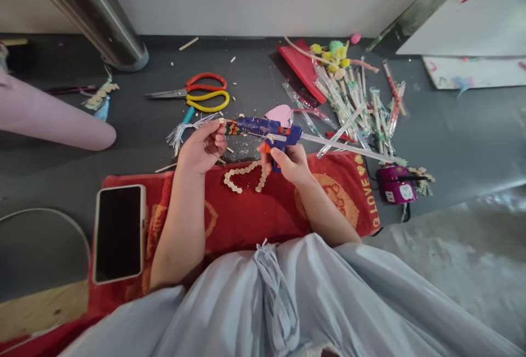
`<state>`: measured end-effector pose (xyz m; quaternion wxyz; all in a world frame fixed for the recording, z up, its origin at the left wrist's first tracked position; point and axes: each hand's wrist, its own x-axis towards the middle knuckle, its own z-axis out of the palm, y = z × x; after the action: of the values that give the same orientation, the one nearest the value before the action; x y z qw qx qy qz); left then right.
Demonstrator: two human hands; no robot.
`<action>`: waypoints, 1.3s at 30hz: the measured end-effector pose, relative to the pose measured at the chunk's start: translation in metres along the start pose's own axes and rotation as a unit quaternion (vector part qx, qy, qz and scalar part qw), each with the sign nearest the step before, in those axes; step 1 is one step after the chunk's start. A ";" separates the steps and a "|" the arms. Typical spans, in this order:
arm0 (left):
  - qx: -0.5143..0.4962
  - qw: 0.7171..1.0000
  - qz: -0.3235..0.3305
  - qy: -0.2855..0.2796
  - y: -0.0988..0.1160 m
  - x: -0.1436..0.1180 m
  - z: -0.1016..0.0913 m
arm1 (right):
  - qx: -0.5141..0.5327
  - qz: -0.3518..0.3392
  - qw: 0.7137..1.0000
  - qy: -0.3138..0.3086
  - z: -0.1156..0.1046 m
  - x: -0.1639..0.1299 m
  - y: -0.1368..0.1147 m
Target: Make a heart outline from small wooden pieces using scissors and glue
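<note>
Right, the right hand (287, 162) is wrapped around the grip of a blue glue gun (271, 129), fingers closed on the handle, a clear glue stick (349, 147) poking out of the back toward 3 o'clock. The nozzle points to 9 o'clock, straight at the left hand (201, 148), whose fingers are pinched narrow on a small patterned stick (232, 128) that meets the gun's tip. Both hands hover above a red cloth (255, 209). On that cloth, just at 6 o'clock of the gun, lies a pale beaded arch (243, 175). A phone (119, 232) sits face up at 8 o'clock, on the cloth's left edge. Up at 12 o'clock, on the grey floor (452, 126), lie red and yellow scissors (203, 92). A pink heart (279, 114) peeks out just behind the gun. At 2 o'clock sprawls a heap of wrapped sticks (361, 105) beside a red sheet (302, 66). A purple glue gun (396, 184) rests at 3 o'clock, off the cloth's right end.
</note>
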<state>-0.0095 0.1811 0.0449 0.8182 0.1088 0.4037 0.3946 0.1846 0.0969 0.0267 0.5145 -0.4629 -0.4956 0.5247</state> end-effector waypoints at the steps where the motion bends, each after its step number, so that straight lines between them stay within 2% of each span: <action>1: 0.001 1.000 0.001 0.004 0.000 0.000 0.000 | 0.000 -0.002 1.000 -0.002 0.000 0.000 0.001; 6: 0.007 1.000 0.004 0.017 -0.002 0.001 0.000 | -0.002 0.012 1.000 -0.014 0.000 0.000 0.003; 30: 0.065 0.997 0.038 -0.018 -0.004 0.005 -0.008 | -0.029 0.038 0.999 -0.006 -0.004 0.000 0.004; 39: 0.074 0.996 0.039 -0.007 -0.004 0.003 -0.006 | -0.045 0.043 0.998 -0.006 -0.005 -0.001 0.005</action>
<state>-0.0107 0.1799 0.0379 0.7948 0.1876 0.4214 0.3945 0.1893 0.0966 0.0212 0.4671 -0.5035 -0.5014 0.5262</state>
